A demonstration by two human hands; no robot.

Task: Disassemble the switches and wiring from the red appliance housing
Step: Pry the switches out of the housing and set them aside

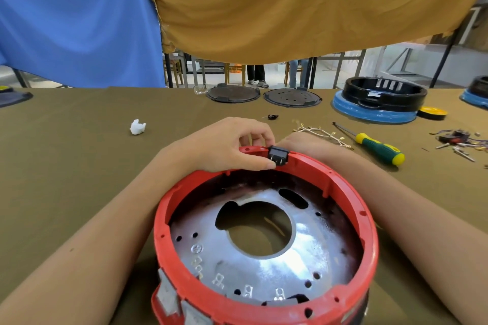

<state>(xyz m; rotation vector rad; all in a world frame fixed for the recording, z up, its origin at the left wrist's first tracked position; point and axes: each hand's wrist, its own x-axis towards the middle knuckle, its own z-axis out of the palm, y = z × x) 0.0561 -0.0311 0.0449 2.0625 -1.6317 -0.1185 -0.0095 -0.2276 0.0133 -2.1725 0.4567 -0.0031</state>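
- Olive-green cloth covers the desk (79, 166); blue and mustard sheets hang behind it, with chair legs and someone's feet visible under the gap.
- Lying around: a crumpled white scrap (137, 127), two dark round plates (262, 94), a black ring on a blue base (380, 100), a yellow tape roll (433, 112), loose white wiring (323, 134), a green-and-yellow screwdriver (375, 145), and a heap of small parts (459, 141).
- No readable brand; only a tiny stamped mark on the metal plate (264, 258), too small to read.
- The red housing (364, 219) sits tipped toward the camera, between both forearms.
- The left hand (232, 145) pinches the black switch (277, 155) at the far rim, thumb right against its prongs.
- The right hand (303, 144) is behind the rim, fingers hidden, so can't tell.
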